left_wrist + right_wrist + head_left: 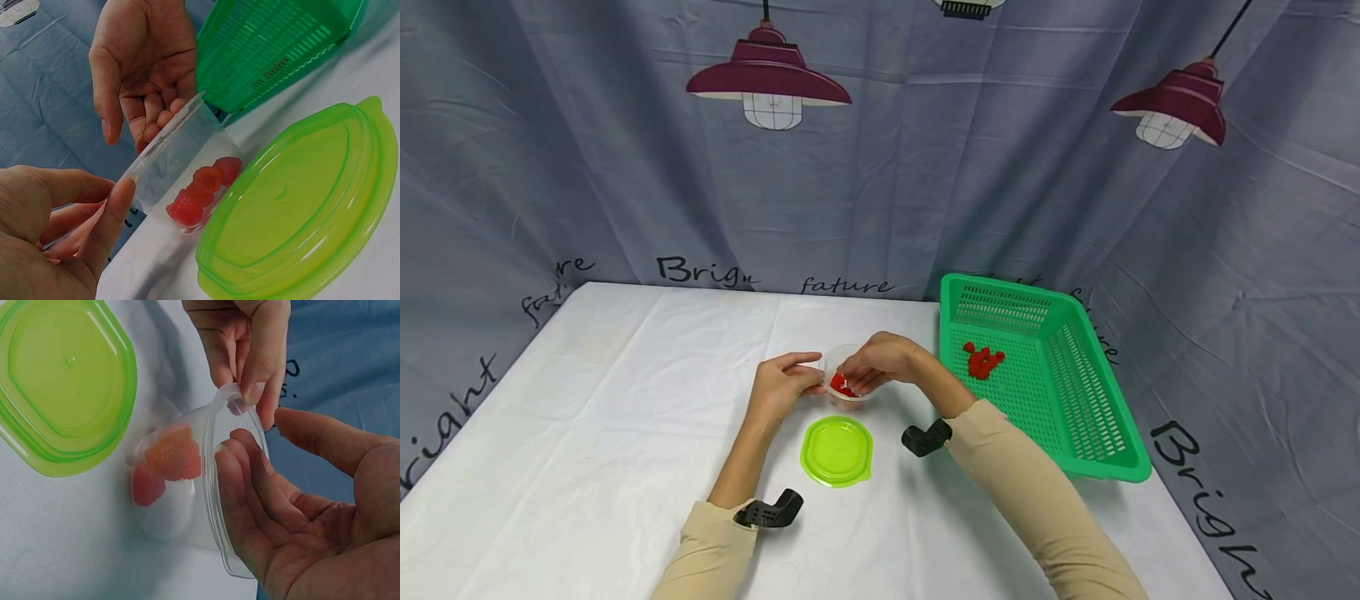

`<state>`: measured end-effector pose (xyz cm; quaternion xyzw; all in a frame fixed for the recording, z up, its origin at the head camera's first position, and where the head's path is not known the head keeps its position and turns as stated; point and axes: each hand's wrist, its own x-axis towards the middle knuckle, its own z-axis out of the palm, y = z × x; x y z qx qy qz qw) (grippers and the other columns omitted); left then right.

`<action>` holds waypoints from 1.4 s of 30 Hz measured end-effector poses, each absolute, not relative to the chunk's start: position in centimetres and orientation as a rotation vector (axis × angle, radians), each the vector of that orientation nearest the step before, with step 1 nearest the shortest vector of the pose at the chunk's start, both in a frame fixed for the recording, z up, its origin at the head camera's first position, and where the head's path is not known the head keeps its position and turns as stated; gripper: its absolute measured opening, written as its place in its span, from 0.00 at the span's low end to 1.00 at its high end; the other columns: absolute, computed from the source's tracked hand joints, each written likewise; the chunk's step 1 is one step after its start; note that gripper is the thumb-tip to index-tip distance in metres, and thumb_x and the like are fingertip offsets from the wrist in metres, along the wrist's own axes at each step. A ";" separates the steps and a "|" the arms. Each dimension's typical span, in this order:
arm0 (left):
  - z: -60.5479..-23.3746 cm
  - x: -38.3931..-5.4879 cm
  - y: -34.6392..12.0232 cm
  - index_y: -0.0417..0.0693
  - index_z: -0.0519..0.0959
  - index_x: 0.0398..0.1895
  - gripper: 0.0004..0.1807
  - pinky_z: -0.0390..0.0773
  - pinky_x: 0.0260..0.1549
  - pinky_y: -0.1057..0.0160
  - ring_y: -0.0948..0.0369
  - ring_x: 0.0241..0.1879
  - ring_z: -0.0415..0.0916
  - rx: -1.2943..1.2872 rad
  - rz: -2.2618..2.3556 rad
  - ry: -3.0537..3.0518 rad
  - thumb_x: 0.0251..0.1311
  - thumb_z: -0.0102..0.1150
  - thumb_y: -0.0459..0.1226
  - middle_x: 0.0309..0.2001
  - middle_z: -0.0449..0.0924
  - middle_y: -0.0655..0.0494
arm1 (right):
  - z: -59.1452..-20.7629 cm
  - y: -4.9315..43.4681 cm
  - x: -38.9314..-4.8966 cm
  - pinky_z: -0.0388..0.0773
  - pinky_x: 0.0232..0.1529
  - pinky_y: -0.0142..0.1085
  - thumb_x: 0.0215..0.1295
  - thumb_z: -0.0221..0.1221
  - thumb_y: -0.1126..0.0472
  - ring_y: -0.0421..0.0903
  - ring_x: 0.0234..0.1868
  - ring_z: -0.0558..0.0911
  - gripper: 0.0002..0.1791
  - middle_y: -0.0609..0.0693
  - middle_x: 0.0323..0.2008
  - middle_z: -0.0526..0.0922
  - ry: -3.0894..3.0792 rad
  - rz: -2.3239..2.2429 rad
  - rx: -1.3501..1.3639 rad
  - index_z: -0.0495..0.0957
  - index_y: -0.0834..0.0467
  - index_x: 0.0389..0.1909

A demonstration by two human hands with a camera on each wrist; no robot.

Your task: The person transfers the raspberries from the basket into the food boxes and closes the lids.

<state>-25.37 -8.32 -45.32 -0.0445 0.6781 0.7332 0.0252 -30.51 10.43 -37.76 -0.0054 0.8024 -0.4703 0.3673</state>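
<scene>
A small clear plastic container stands on the white table with several raspberries at its bottom. My left hand pinches its rim between thumb and fingers, from the left side. From the right, my right hand reaches over the rim; its fingertips dip inside the opening, loosely bent. In the right wrist view the thumb stays apart from those fingers and nothing shows between them. Just in front of the container lies a bright green lid, flat on the cloth.
To the right stands a green slotted basket, with a small cluster of raspberries on its floor. A grey printed curtain hangs behind the white-clothed table.
</scene>
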 end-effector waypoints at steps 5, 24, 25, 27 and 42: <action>-45.2 -25.3 -8.3 0.33 0.82 0.55 0.18 0.90 0.37 0.62 0.61 0.25 0.85 -0.128 2.276 2.090 0.60 0.64 0.25 0.34 0.88 0.45 | -37.7 10.6 -30.6 0.88 0.41 0.35 0.65 0.65 0.59 0.44 0.27 0.84 0.22 0.53 0.28 0.85 2.053 -1.216 -0.019 0.81 0.74 0.51; -45.2 -25.2 -8.2 0.33 0.82 0.54 0.18 0.90 0.38 0.59 0.62 0.24 0.84 -0.150 2.273 2.109 0.59 0.65 0.24 0.35 0.87 0.40 | -34.4 15.0 -31.1 0.87 0.42 0.34 0.69 0.63 0.59 0.43 0.30 0.84 0.22 0.51 0.32 0.86 2.101 -1.279 0.015 0.79 0.70 0.57; -45.2 -25.2 -8.2 0.33 0.82 0.54 0.18 0.90 0.38 0.59 0.62 0.24 0.84 -0.149 2.273 2.108 0.59 0.64 0.24 0.35 0.87 0.41 | -34.2 15.4 -31.2 0.87 0.42 0.34 0.69 0.63 0.59 0.43 0.30 0.84 0.22 0.51 0.32 0.86 2.106 -1.281 0.018 0.79 0.70 0.57; -45.2 -25.2 -8.2 0.32 0.82 0.54 0.18 0.90 0.38 0.59 0.62 0.24 0.84 -0.148 2.275 2.105 0.59 0.64 0.24 0.35 0.87 0.42 | -33.7 16.2 -31.3 0.87 0.43 0.34 0.69 0.63 0.58 0.44 0.31 0.84 0.21 0.51 0.33 0.86 2.123 -1.276 0.024 0.80 0.68 0.56; -45.3 -25.3 -8.0 0.33 0.82 0.54 0.18 0.90 0.38 0.59 0.62 0.23 0.84 -0.150 2.287 2.103 0.59 0.65 0.24 0.35 0.87 0.41 | -32.5 23.3 -31.6 0.85 0.53 0.38 0.75 0.57 0.57 0.45 0.39 0.85 0.24 0.49 0.38 0.86 2.237 -1.292 0.008 0.74 0.71 0.60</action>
